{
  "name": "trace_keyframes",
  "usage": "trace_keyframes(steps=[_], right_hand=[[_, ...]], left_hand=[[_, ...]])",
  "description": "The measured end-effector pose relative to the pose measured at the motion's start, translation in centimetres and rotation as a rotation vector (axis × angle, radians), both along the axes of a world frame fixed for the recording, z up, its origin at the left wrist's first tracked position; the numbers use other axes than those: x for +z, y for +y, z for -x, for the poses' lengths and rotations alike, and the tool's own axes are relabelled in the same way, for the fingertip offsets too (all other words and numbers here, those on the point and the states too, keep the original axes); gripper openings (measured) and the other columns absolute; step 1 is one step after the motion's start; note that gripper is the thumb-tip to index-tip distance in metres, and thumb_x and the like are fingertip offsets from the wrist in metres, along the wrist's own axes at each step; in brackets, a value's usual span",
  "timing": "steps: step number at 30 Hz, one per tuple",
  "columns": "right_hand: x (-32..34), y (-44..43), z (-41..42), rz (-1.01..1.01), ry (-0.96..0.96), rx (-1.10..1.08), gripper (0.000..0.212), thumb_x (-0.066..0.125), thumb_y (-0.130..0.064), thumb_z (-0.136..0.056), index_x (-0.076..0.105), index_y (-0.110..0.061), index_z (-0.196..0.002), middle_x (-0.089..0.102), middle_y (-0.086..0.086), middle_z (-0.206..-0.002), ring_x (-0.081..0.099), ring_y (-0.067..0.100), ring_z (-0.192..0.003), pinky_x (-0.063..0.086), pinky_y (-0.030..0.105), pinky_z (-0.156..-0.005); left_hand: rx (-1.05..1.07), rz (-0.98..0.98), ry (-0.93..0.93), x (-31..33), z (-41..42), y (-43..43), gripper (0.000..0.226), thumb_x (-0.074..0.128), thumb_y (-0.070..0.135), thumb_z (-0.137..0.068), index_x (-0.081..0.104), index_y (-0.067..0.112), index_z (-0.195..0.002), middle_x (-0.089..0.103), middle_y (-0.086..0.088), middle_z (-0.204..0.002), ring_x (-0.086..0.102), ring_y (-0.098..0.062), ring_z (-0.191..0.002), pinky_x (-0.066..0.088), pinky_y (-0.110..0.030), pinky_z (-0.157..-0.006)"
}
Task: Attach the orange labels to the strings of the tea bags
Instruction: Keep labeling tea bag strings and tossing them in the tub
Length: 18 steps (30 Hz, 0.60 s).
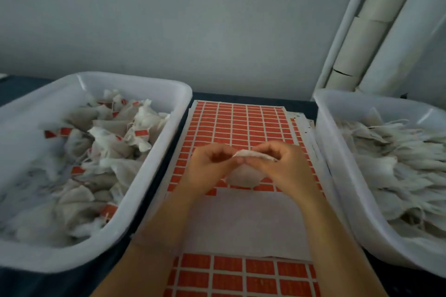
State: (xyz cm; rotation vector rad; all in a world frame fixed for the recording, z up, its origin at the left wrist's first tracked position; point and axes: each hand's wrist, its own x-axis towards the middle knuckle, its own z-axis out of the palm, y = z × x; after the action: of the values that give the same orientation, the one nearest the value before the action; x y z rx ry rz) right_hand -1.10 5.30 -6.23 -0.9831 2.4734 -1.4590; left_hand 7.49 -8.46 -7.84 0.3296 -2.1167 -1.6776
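A white tea bag (243, 177) hangs between my two hands above the sheet of orange labels (241, 125). My left hand (207, 169) pinches its top edge at the left end with curled fingers. My right hand (284, 166) pinches the same edge from the right. The bag's string and any label on it are hidden by my fingers. A bare white strip of backing crosses the sheet just below my hands, and more orange labels (241, 277) lie nearer to me.
A white tub (149, 161) on the left holds several tea bags with orange labels. A second white tub (337, 164) on the right holds several plain tea bags with loose strings. White pipes (376, 31) run up the wall at the back right.
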Motion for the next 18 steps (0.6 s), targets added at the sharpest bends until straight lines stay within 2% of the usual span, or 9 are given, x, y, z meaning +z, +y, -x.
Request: trace_keyframes(steps=[2, 4, 6, 8, 10, 12, 15, 18], right_hand=[[-1.3, 0.1, -0.1, 0.119, -0.072, -0.015, 0.012, 0.074, -0.036, -0.077, 0.063, -0.039, -0.079, 0.063, -0.033, -0.077, 0.059, -0.013, -0.077, 0.043, 0.003, -0.05], [-2.2, 0.8, -0.1, 0.202, -0.058, -0.015, 0.019, 0.072, -0.025, -0.081, 0.063, -0.042, -0.078, 0.061, -0.04, -0.076, 0.058, -0.018, -0.079, 0.042, 0.0, -0.054], [-2.7, 1.1, -0.1, 0.245, -0.024, 0.01, 0.025, 0.068, -0.022, -0.084, 0.063, -0.046, -0.082, 0.062, -0.042, -0.078, 0.058, -0.018, -0.082, 0.041, -0.002, -0.058], [-2.8, 1.0, -0.4, 0.274, -0.036, 0.09, 0.023, 0.063, -0.022, -0.086, 0.064, -0.045, -0.092, 0.065, -0.037, -0.085, 0.062, -0.012, -0.086, 0.045, 0.001, -0.062], [-2.8, 0.9, -0.8, 0.288, -0.063, 0.173, 0.022, 0.059, -0.021, -0.088, 0.064, -0.039, -0.1, 0.068, -0.032, -0.09, 0.065, -0.006, -0.087, 0.048, 0.005, -0.066], [-2.8, 1.0, -1.2, 0.328, -0.069, 0.157, 0.017, 0.06, -0.025, -0.085, 0.065, -0.037, -0.096, 0.069, -0.03, -0.087, 0.067, -0.003, -0.082, 0.049, 0.007, -0.064], [-2.8, 1.2, -1.5, 0.359, -0.003, 0.081, 0.01, 0.061, -0.037, -0.074, 0.064, -0.038, -0.084, 0.067, -0.03, -0.079, 0.066, -0.004, -0.076, 0.048, 0.007, -0.059], [-3.0, 1.1, -1.9, 0.312, 0.049, 0.124, 0.006, 0.061, -0.031, -0.082, 0.065, -0.035, -0.086, 0.067, -0.027, -0.081, 0.065, -0.003, -0.078, 0.049, 0.008, -0.064]], left_hand=[[0.043, -0.094, 0.013, -1.0, 0.1, -0.2, 0.005, 0.067, 0.016, -0.085, 0.067, 0.02, -0.082, 0.071, 0.006, -0.083, 0.068, -0.013, -0.08, 0.056, -0.022, -0.063], [0.043, -0.141, 0.014, -1.5, 0.1, -0.3, 0.013, 0.064, 0.014, -0.087, 0.062, 0.023, -0.078, 0.069, 0.013, -0.081, 0.066, -0.01, -0.08, 0.054, -0.02, -0.061], [-0.015, -0.14, 0.055, -1.6, -0.1, -0.2, 0.015, 0.066, 0.014, -0.086, 0.059, 0.028, -0.084, 0.067, 0.018, -0.083, 0.065, -0.007, -0.082, 0.052, -0.016, -0.061], [-0.068, -0.039, 0.128, -1.4, -0.3, 0.2, 0.028, 0.073, 0.017, -0.079, 0.059, 0.031, -0.099, 0.068, 0.018, -0.092, 0.066, -0.006, -0.089, 0.052, -0.016, -0.067], [-0.037, 0.099, 0.21, -1.3, -0.2, 0.7, 0.035, 0.075, 0.014, -0.076, 0.062, 0.031, -0.104, 0.068, 0.02, -0.089, 0.066, -0.001, -0.088, 0.051, -0.012, -0.071], [0.021, 0.166, 0.24, -1.2, 0.0, 0.9, 0.026, 0.072, 0.009, -0.077, 0.068, 0.026, -0.096, 0.068, 0.019, -0.087, 0.066, 0.001, -0.084, 0.049, -0.009, -0.072], [0.041, 0.233, 0.223, -1.4, 0.0, 0.7, 0.015, 0.069, 0.01, -0.082, 0.071, 0.017, -0.095, 0.07, 0.008, -0.09, 0.066, -0.004, -0.084, 0.051, -0.014, -0.075], [0.006, 0.333, 0.213, -1.4, -0.2, 0.8, 0.012, 0.066, 0.012, -0.085, 0.07, 0.019, -0.095, 0.068, 0.008, -0.089, 0.064, -0.005, -0.084, 0.051, -0.015, -0.075]])
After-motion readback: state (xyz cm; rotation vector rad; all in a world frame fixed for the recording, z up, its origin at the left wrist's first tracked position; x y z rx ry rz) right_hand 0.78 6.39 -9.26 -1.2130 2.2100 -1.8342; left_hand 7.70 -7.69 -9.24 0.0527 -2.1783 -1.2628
